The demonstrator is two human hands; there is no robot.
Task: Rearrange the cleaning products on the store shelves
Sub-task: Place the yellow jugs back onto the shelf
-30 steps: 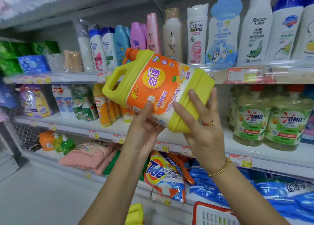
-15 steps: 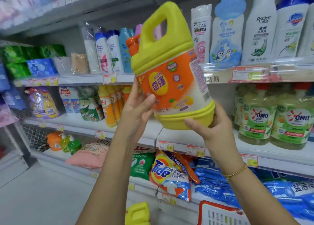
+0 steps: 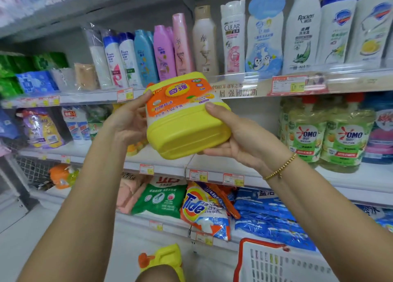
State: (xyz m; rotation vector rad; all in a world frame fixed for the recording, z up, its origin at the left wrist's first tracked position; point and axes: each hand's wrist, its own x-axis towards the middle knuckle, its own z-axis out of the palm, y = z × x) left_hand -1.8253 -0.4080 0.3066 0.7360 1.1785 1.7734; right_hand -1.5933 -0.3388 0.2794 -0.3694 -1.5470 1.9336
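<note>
A yellow detergent jug (image 3: 187, 130) with an orange label is held in front of the middle shelf (image 3: 161, 160), tipped so its flat base faces me and its top points away. My left hand (image 3: 127, 120) grips its left side, thumb on the label. From the right, my right hand (image 3: 236, 137) cups the base, thumb on the upper edge and fingers underneath. The jug's handle and cap are hidden behind its body.
Shampoo bottles (image 3: 204, 41) line the upper shelf. OMO bottles (image 3: 327, 132) stand at the right of the middle shelf, small bottles and pouches (image 3: 42, 128) at its left. A Tide bag (image 3: 206, 209) and blue bags lie below. A second yellow jug (image 3: 165, 260) and a red-rimmed basket (image 3: 282, 262) are near the floor.
The jug went from lying sideways, to upright with its handle up, to tipped away with its base facing me, and it is lower. My right thumb moved onto its upper edge.
</note>
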